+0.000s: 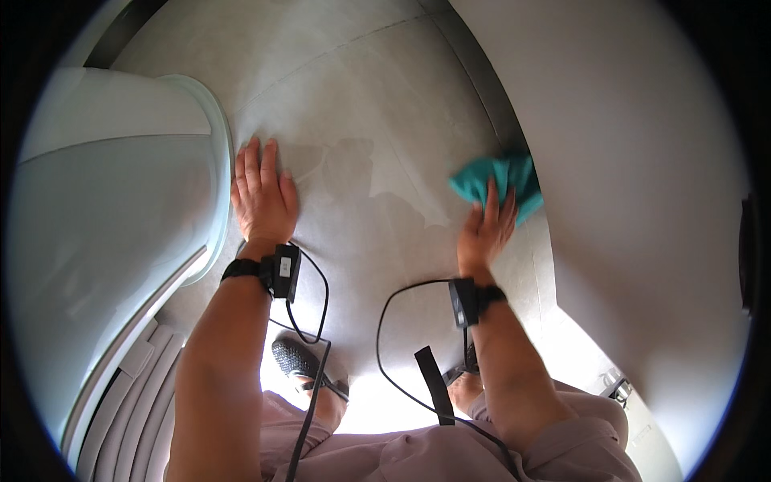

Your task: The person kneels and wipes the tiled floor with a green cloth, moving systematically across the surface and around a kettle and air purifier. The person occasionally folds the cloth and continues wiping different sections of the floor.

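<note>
My left hand [266,195] lies flat, palm down, on the grey tiled floor [361,104], its fingers stretched out close to the rim of a pale rounded fixture. A teal cloth [511,178] is bunched on the floor against the foot of the white panel at the right. My right hand [488,230] presses on this cloth with its fingers over the near side. Part of the cloth is covered by those fingers, and the fingertips are slightly blurred. Nothing is held in my left hand.
At the left stands the pale glossy fixture [112,209] with a curved base rim. The tall white panel [634,161] borders the right, with a dark strip [482,72] along its foot. Black cables [385,321] hang from both wrist devices near my feet. Metal fittings [617,386] show lower right.
</note>
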`<state>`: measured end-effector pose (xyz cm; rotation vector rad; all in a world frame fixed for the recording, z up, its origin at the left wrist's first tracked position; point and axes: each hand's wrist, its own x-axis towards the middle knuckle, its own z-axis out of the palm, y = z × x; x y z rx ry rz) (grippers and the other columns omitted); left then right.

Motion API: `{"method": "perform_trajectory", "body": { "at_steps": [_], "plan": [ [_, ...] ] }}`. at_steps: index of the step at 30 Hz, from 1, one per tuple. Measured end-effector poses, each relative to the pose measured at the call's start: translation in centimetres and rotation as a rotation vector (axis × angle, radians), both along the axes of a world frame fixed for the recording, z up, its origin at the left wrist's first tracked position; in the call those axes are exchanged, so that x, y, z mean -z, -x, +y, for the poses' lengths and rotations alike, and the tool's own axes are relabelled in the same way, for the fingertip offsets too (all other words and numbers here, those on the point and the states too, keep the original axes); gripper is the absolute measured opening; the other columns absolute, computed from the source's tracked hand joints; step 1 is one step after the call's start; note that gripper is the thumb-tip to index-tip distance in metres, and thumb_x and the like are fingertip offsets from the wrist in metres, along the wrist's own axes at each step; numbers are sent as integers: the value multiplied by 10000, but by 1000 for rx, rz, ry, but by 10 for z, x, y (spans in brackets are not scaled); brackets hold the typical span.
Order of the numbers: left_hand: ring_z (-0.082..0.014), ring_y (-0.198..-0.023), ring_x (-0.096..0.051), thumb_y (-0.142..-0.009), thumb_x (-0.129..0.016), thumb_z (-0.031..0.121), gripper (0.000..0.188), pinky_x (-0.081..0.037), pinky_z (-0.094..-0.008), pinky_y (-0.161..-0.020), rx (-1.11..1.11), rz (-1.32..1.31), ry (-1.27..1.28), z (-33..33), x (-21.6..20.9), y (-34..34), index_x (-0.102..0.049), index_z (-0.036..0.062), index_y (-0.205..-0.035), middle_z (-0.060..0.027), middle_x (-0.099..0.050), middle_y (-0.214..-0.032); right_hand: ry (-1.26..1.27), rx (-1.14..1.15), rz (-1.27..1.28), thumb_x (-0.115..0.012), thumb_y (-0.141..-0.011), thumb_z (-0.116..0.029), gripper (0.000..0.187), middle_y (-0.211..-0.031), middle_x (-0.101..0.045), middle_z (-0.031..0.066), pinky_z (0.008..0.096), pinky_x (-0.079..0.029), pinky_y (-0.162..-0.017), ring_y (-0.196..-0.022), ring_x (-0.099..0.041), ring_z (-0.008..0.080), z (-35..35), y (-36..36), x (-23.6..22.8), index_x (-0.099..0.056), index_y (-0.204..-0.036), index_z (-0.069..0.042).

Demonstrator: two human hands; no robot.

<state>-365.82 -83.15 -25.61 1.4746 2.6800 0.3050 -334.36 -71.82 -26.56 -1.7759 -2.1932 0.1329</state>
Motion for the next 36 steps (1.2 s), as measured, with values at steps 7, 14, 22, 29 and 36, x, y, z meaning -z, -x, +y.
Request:
{"method": "perform_trajectory", "body": {
  "at_steps": [7, 14, 22, 29, 36],
  "plan": [
    [-284, -1400, -242, -926, -472, 299, 519, -215, -460, -1126, -37, 90, -21, -3, 22, 5, -367, 184, -1421, -60, -299, -1503, 59, 402, 100, -491, -886, -80, 451, -1377, -454, 200, 459, -367, -1024, -1226, -447, 397, -79, -122, -6, -525, -1326, -171],
    [-310, -1390, -256, -945, -478, 302, 527, -230, -461, -1121, 81, 100, -114, -8, 37, 21, -339, 156, -1432, -107, -301, -1496, -49, 301, 455, -505, -934, -129, 260, -1149, -615, 151, 398, -462, -882, -1054, -578, 320, -63, -80, -16, -585, -1171, -58],
    [-363, -1412, -178, -883, -557, 538, 759, -228, -502, -1124, -12, 30, 105, 4, 45, 29, -305, 102, -1451, -165, -204, -1532, 246, -808, 224, -598, -802, -107, 338, -1335, -530, 57, 397, -399, -1033, -1215, -495, 265, -115, 20, -37, -664, -1101, -251],
    [-352, -1405, -206, -858, -579, 550, 783, -241, -482, -1124, -99, -15, 44, 15, 40, 24, -331, 93, -1444, -166, -229, -1528, 70, 113, 108, -486, -733, 123, 610, -1253, -553, 177, 448, -427, -985, -1170, -509, 367, -118, -238, -2, -576, -1270, -150],
    [-355, -1385, -271, -851, -618, 472, 700, -279, -478, -1112, 39, -56, -155, 25, 49, 23, -397, 115, -1411, -152, -294, -1507, -72, 414, 356, -464, -757, 28, 535, -1186, -635, 171, 358, -464, -948, -1111, -607, 283, -106, -280, -5, -620, -1245, -129]
  ]
}}
